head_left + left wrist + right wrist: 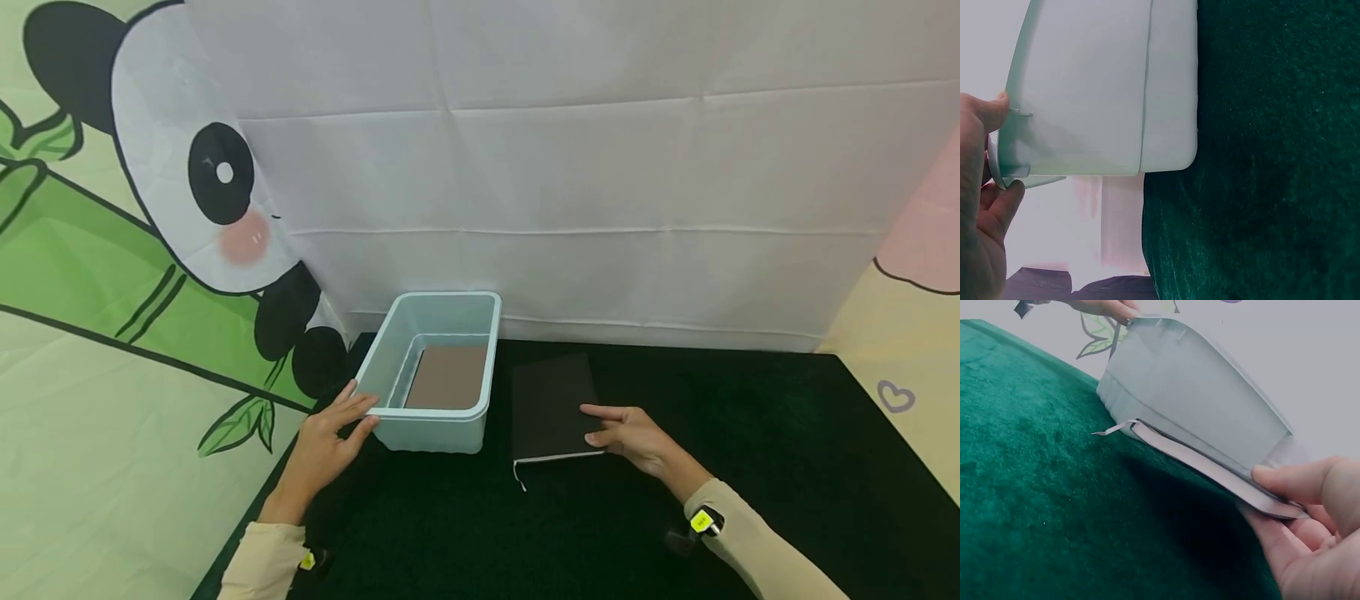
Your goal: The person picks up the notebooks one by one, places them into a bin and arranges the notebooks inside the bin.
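A light blue-green plastic bin point(429, 433) stands at the back left of the table, a flat brown-grey panel point(450, 379) lying on its floor. My left hand point(318, 458) grips the bin's rim at the near left corner; in the left wrist view, thumb and fingers point(1005, 203) sit on either side of that rim. To the right of the bin is a black notebook point(553, 400) with a pale ribbon bookmark point(519, 477) trailing from its near edge. My right hand point(637, 442) pinches the notebook's right edge, thumb on the top cover and fingers underneath, the notebook tilted and raised off the cloth at this side.
Dark green velvety cloth point(585, 533) covers the table. A white fabric backdrop point(570, 183) hangs close behind the bin, and printed panda fabric point(180, 167) runs along the left side. Yellow and pink fabric point(907, 333) borders the right.
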A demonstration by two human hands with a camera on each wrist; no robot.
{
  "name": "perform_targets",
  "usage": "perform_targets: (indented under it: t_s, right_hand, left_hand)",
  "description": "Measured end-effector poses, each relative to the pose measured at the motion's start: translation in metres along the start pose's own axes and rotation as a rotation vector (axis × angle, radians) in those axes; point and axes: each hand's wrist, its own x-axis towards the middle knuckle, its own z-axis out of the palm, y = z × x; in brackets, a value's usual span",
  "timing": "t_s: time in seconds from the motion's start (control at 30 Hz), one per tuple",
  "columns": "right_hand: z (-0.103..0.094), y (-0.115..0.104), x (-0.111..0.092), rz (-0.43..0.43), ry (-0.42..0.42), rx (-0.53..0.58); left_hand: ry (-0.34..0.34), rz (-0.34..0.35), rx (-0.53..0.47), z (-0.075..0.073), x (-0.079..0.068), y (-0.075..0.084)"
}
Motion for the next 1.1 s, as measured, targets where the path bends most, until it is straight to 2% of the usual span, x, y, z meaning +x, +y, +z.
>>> perform_targets:
  t_s: [0.3,0.83,1.1]
  right_hand:
    - [-0.009,-0.004,-0.009,-0.042,-0.001,0.035]
    - [-0.023,-0.028,-0.037,-0.133,-0.039,-0.029]
    - [-0.022,-0.045,-0.044,-0.139,-0.029,0.062]
  left_hand:
    - [-0.003,0.007,-0.001,0.000,0.001,-0.002]
    - [0.009,0.024,-0.012,0.003,0.003,-0.001]
    - [0.017,0.017,-0.004,0.001,0.001,-0.001]
